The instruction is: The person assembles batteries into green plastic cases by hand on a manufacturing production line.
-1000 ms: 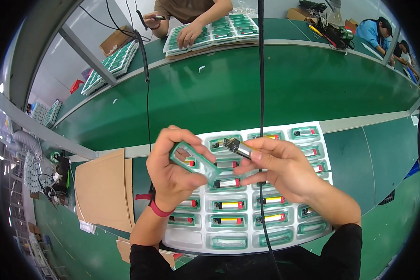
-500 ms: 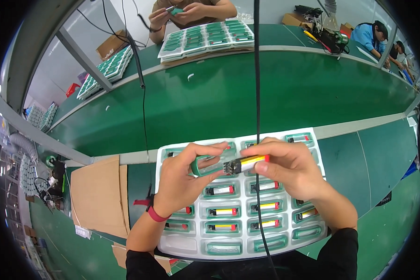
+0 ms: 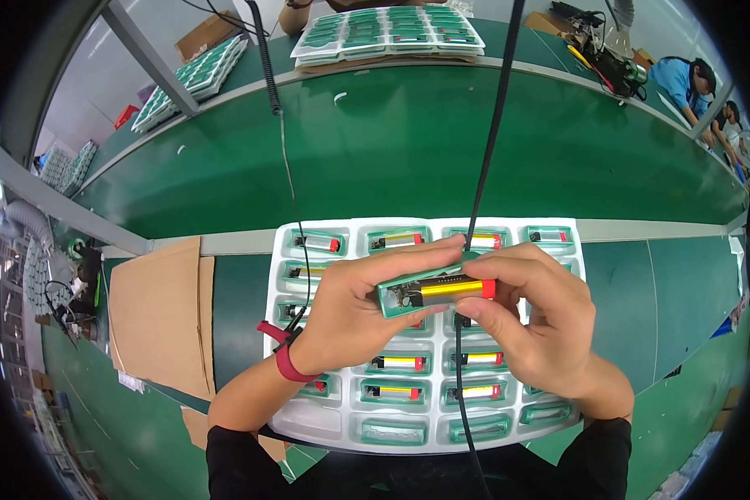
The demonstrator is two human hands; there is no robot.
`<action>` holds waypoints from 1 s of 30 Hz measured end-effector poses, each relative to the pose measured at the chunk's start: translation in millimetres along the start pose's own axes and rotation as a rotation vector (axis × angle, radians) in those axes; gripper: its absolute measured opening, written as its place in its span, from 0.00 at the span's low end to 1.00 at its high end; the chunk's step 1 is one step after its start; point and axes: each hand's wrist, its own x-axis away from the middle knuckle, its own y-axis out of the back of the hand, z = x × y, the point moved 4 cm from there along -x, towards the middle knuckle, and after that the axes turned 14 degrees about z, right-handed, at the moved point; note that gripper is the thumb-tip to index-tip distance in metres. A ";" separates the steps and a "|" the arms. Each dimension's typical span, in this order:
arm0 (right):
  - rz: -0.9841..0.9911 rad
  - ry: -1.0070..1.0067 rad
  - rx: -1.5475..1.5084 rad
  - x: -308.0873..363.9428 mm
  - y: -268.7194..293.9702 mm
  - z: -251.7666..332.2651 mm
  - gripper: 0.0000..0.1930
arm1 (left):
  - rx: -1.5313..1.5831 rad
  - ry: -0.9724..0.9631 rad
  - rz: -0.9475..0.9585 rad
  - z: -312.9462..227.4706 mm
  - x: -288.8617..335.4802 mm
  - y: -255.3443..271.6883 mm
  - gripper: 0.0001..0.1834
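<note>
In front of my chest, above the tray, my left hand (image 3: 350, 300) grips a translucent green plastic case (image 3: 387, 305), thumb below and fingers above. Lying in the case's open side is a battery-and-circuit assembly (image 3: 452, 288), with a yellow-gold wrapped body, dark electronics at its left and a red end cap. The fingertips of my right hand (image 3: 546, 325) pinch around the right end, near the red cap. Whether the assembly is fully seated cannot be seen. Beneath both hands, a white compartment tray (image 3: 277, 333) holds several similar green cases, most with assemblies inside.
A black cable (image 3: 489, 133) hangs down in front of the tray. My left wrist wears a red strap (image 3: 287, 362) with a cord. Cardboard (image 3: 158, 321) lies at the left. Across the green surface, another tray (image 3: 392, 52) stands before a person.
The assembly, held apart to the right of the case before, now lies in it. Its gold side faces up. Both hands have come closer together, and the view has shifted slightly.
</note>
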 end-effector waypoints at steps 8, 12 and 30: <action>-0.024 0.126 0.198 -1.3 -5.0 3.0 0.17 | -0.043 -0.036 0.008 -1.2 2.0 -2.5 0.28; -0.034 0.118 0.210 -0.9 -8.6 -2.4 0.18 | -0.045 -0.035 -0.015 1.7 4.1 -4.6 0.27; -0.133 -0.037 0.143 -0.3 -4.6 -17.9 0.15 | -0.129 -0.110 -0.121 -6.2 4.8 -7.0 0.26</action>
